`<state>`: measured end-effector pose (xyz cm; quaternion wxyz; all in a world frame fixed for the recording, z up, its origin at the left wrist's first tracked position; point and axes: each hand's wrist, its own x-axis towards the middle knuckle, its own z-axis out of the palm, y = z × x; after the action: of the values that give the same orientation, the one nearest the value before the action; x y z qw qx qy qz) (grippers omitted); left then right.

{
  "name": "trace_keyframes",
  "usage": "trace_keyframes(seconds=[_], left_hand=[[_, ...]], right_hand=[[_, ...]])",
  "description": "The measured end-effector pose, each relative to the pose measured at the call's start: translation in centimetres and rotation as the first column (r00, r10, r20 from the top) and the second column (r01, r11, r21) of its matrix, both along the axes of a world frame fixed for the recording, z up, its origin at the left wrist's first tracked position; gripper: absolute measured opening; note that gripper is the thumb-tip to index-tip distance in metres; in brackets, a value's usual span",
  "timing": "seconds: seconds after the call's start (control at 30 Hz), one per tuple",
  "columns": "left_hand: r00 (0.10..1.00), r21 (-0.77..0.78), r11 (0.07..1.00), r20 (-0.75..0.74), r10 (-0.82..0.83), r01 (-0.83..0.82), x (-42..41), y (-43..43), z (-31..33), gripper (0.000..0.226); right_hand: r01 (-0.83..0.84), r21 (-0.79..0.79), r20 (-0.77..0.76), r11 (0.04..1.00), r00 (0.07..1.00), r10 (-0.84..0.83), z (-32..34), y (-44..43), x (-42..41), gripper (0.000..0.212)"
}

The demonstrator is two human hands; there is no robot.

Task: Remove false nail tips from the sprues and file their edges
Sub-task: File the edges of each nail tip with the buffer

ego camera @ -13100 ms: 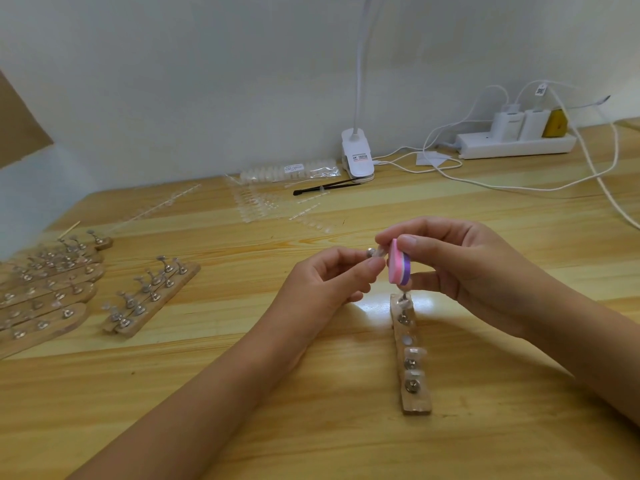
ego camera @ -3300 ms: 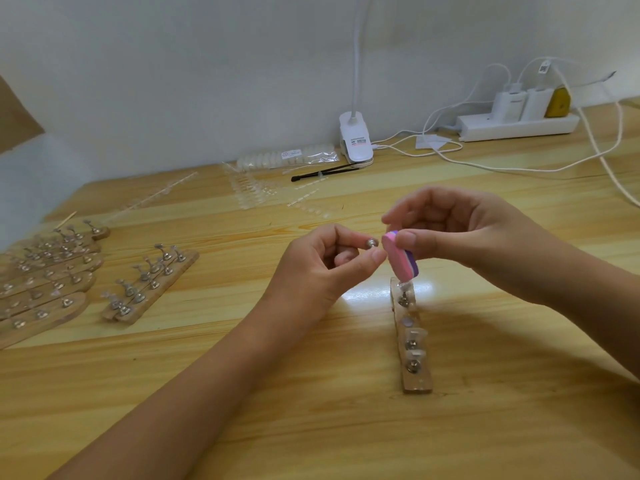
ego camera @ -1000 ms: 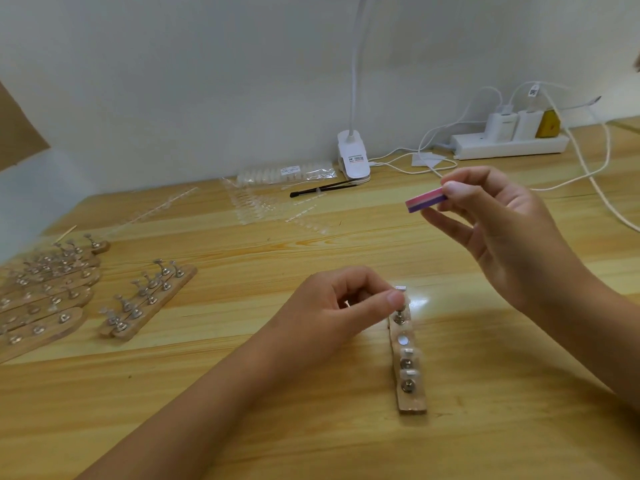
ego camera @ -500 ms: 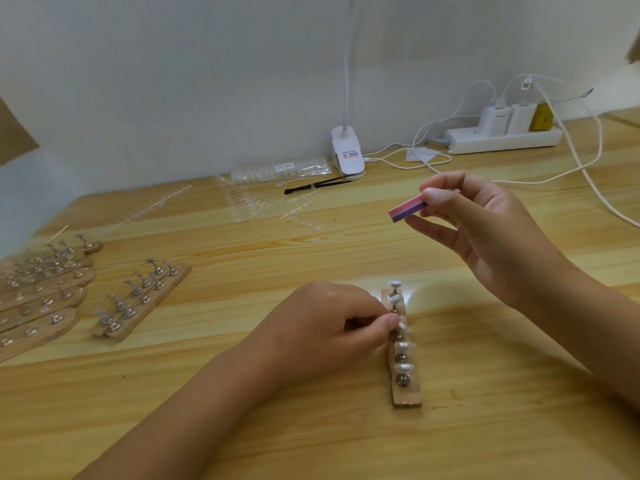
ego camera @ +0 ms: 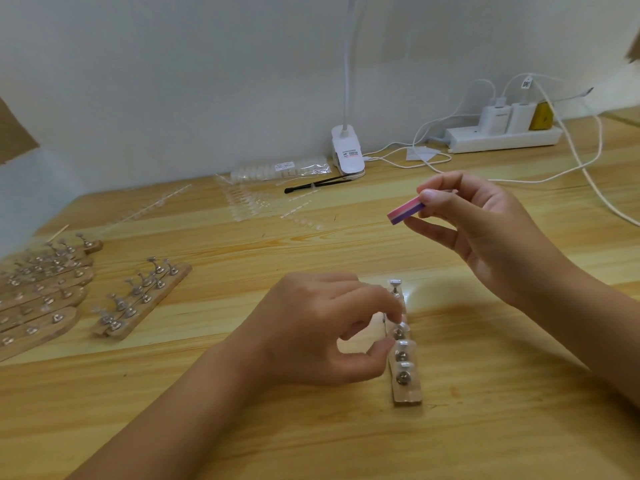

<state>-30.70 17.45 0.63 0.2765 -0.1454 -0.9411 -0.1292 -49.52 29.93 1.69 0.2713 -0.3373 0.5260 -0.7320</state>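
Observation:
A short wooden strip (ego camera: 407,393) lies on the table, carrying several small metal stands topped with clear nail tips (ego camera: 403,346). My left hand (ego camera: 322,330) is curled over the strip's middle. Its index fingertip and thumb close on one stand (ego camera: 398,332) that sits on the strip. My right hand (ego camera: 485,237) is raised above and behind the strip. It pinches a pink and purple buffer block (ego camera: 405,213) between thumb and fingers, well away from the strip.
Clear sprues of nail tips (ego camera: 249,206) and a bag of tips (ego camera: 280,167) lie at the back, beside black tweezers (ego camera: 311,186) and a white lamp clamp (ego camera: 348,154). More wooden stand strips (ego camera: 142,299) lie at the left. A power strip (ego camera: 502,140) and white cables (ego camera: 602,199) are at the right.
The filing has stopped. My right hand lifted the buffer block up and away. My left hand came down to the strip and its fingers moved along it towards me.

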Motion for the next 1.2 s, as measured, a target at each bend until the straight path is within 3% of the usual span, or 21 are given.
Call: trace_keyframes(seconds=[0.13,0.23,0.7,0.93,1.0,1.1,1.13,1.2], left_hand=[[0.997,-0.152,0.987,0.062,-0.039,0.048,0.1,0.0,0.0,0.025],[0.996,-0.225,0.974,0.083,-0.021,0.039,0.1,-0.1,-0.4,0.025],[0.996,-0.248,0.967,0.074,-0.039,0.056,0.0,0.2,-0.6,0.01],[0.999,-0.225,0.973,0.022,-0.041,0.045,0.1,-0.1,-0.9,0.007],[0.998,-0.136,0.991,-0.057,-0.026,0.018,0.1,-0.3,-0.8,0.005],[0.987,0.274,0.961,-0.137,0.084,-0.044,-0.2,-0.4,-0.8,0.009],[0.985,0.445,0.893,-0.111,0.134,-0.072,-0.3,-0.4,-0.7,0.01],[0.987,0.751,0.648,0.028,0.156,-0.124,-0.6,-0.5,-0.4,0.013]], right_hand=[[-0.004,0.01,-0.013,1.0,1.0,0.004,-0.2,-0.1,0.1,0.022],[0.001,0.001,-0.005,1.0,1.0,-0.001,-0.1,0.0,0.0,0.021],[-0.01,0.05,-0.043,0.999,0.999,0.012,-0.4,-0.1,0.4,0.011],[-0.016,0.061,-0.026,0.998,1.0,0.017,-0.3,-0.1,0.8,0.022],[-0.008,0.057,-0.012,0.998,1.0,0.009,-0.2,-0.1,0.8,0.022],[-0.013,0.053,0.013,0.999,1.0,0.012,-0.1,-0.1,0.7,0.016],[-0.017,0.051,0.031,0.999,0.999,0.015,0.0,-0.1,0.7,0.016],[-0.016,0.043,0.076,0.999,0.997,0.013,0.0,-0.3,0.9,0.017]])
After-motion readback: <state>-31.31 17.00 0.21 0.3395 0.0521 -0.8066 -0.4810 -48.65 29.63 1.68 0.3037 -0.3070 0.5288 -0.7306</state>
